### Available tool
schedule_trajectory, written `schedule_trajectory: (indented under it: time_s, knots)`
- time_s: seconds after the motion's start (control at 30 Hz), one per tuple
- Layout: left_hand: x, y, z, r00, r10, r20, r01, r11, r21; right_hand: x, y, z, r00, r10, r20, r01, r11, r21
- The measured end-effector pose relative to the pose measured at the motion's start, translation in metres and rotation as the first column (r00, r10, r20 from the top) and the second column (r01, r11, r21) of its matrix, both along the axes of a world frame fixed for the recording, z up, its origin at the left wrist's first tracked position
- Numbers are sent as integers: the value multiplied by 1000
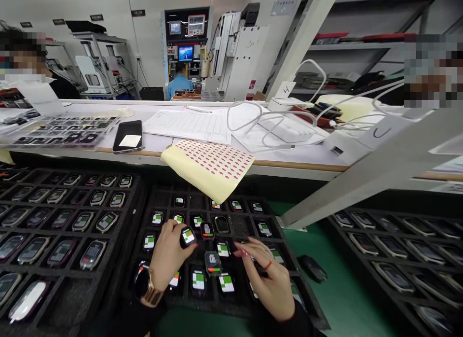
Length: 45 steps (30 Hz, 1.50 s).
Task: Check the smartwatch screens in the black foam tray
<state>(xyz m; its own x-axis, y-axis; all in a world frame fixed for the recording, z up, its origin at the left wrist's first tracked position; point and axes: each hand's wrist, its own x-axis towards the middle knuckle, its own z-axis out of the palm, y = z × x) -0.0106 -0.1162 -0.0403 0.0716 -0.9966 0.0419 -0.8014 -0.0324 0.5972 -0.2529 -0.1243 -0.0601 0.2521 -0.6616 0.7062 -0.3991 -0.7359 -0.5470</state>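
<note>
My left hand (167, 254) grips a small smartwatch body (188, 236) with a lit green, white and red screen, lifted just above the middle black tray (159, 194). That tray holds several more watch bodies with lit screens in its cells. My right hand (269, 276) hovers over the tray's right side with fingers spread, its fingertips near another watch body (212, 261) whose screen is darker. I wear a gold watch (143, 285) on my left wrist.
A left black tray (54, 216) holds several watches with dim screens, and a right tray (394, 259) holds dark ones. A yellow sheet of red stickers (210, 165) overhangs the bench edge. A phone (128, 135), papers, white cables and a slanted white beam (361, 177) lie beyond. Other people sit behind.
</note>
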Motion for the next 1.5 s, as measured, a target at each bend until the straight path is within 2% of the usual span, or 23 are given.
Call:
schedule_trajectory:
  time_s: [0.17,0.4,0.83,1.03,1.17,1.33,1.4,1.5]
  knots:
    - [-3,6,7,996,-79,-35,81,996,49,0,0,-1,1000,-8,-13,8,1000,-8]
    - [-2,10,7,988,-146,-43,150,985,88,-1,1,1,997,-65,-45,65,998,-2]
    - [-6,12,-1,988,-128,-89,136,987,83,0,0,-4,997,-51,-53,52,999,13]
    - [-6,12,1,980,-102,-173,99,995,-22,-1,3,-5,999,-26,-30,27,999,38]
    - [-4,13,5,958,-60,-279,28,993,-118,0,2,-5,1000,-25,-16,25,999,40]
    - [-3,14,10,909,-35,-415,-84,961,-264,1,2,-4,1000,-21,-16,22,999,41]
    - [-4,14,12,911,-55,-408,-73,953,-293,0,3,-4,1000,-16,-15,17,999,49]
    - [-7,15,14,941,-141,-308,60,964,-258,0,3,-5,1000,-9,-21,10,998,59]
